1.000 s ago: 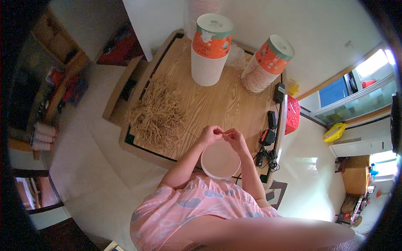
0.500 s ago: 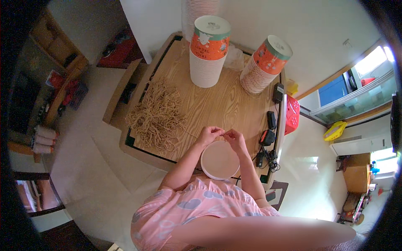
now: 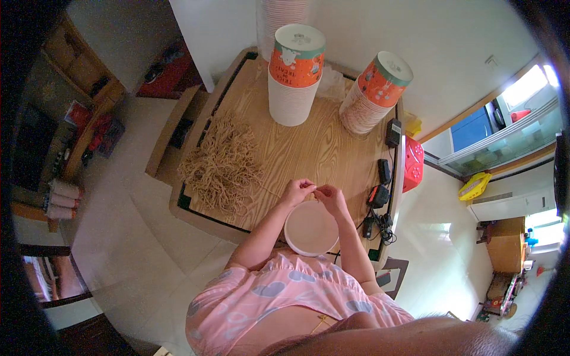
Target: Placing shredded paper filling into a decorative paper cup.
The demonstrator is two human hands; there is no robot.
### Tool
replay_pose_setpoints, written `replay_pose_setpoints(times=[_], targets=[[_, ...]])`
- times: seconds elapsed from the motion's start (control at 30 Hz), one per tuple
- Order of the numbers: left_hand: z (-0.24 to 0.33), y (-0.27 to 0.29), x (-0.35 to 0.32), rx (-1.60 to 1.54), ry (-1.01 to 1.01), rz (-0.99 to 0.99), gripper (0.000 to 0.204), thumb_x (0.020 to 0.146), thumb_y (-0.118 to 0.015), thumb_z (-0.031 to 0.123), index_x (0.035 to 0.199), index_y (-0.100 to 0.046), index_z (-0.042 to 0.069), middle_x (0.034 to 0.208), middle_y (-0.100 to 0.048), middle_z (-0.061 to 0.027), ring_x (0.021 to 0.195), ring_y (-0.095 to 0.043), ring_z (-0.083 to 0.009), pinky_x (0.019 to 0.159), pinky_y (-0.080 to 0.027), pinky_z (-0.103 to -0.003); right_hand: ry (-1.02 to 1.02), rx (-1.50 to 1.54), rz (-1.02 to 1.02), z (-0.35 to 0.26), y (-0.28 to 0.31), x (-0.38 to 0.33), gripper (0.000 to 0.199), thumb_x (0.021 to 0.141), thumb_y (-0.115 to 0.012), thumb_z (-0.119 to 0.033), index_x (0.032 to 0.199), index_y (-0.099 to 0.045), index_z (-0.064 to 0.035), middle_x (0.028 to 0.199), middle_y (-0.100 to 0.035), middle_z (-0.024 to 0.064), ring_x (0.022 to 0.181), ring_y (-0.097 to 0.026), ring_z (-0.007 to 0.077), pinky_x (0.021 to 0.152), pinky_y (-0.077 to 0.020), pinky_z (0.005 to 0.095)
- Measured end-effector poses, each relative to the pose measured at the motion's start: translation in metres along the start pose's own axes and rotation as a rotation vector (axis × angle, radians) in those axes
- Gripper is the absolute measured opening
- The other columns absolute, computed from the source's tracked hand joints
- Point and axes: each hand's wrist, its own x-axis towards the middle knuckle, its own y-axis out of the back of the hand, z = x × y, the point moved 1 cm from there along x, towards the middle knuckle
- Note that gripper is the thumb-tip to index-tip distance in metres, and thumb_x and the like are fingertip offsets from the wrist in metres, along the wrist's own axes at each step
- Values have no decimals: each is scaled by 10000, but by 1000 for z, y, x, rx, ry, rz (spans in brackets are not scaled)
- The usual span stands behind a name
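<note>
My left hand (image 3: 297, 192) and my right hand (image 3: 332, 199) meet fingertip to fingertip above the far rim of a round white paper bucket (image 3: 287, 234), its open mouth facing up. Both are closed in a pinch on a thin tan twine cord (image 3: 268, 191); the fingers hide most of it there. The cord trails left over the tabletop to a tangled heap of tan twine cords (image 3: 222, 166). Between my forearms, the bucket stands at the table's near edge, close to my body.
On the wood-grain table (image 3: 297, 145) stand an upside-down stack of orange and white paper buckets (image 3: 292, 95) and a smaller such stack (image 3: 374, 98). Black power adapters and cables (image 3: 378, 196) line the right edge. A red plastic stool (image 3: 413, 163) is beyond it.
My hands have barely moved and keep the same pinch. The view has shifted slightly; bucket and heap stay in place.
</note>
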Motion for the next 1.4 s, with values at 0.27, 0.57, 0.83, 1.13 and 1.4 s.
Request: replay_pose_setpoints(times=[0.27,0.57,0.83,1.13,1.4], targets=[[1,-6,11,356,-307,126,127,749,-634,160,780,-628,37,685,-630,-75,591,-584,-146,566,-465,-288,207,-366,121,-8,-2,-5,150,782,-603,-137,719,-573,-4,592,-567,6,561,-494,74,519,-417,250],[-14,3,29,221,-169,5,110,749,-637,140,783,-628,36,683,-632,-57,602,-579,-120,568,-464,-280,-262,346,-202,7,16,12,217,850,-542,-201,768,-611,-12,660,-554,-11,578,-492,70,508,-388,206],[-7,2,28,186,-180,-29,115,751,-642,141,788,-635,32,679,-624,-32,610,-558,-90,582,-456,-252,-365,394,-269,-2,10,18,199,822,-602,-237,810,-622,-39,681,-548,-19,578,-468,41,481,-369,175],[-10,29,27,305,-165,-214,123,753,-619,167,765,-639,47,685,-628,-56,629,-586,-131,592,-462,-281,-297,315,-303,-5,18,14,160,803,-617,-211,791,-606,-52,675,-552,-23,564,-469,46,483,-375,188],[-30,31,34,544,-265,246,112,687,-599,186,665,-598,77,684,-606,-115,645,-589,-288,550,-454,-388,-277,177,-447,-4,21,14,120,794,-609,-162,803,-603,-43,707,-564,-32,620,-498,63,551,-405,209]])
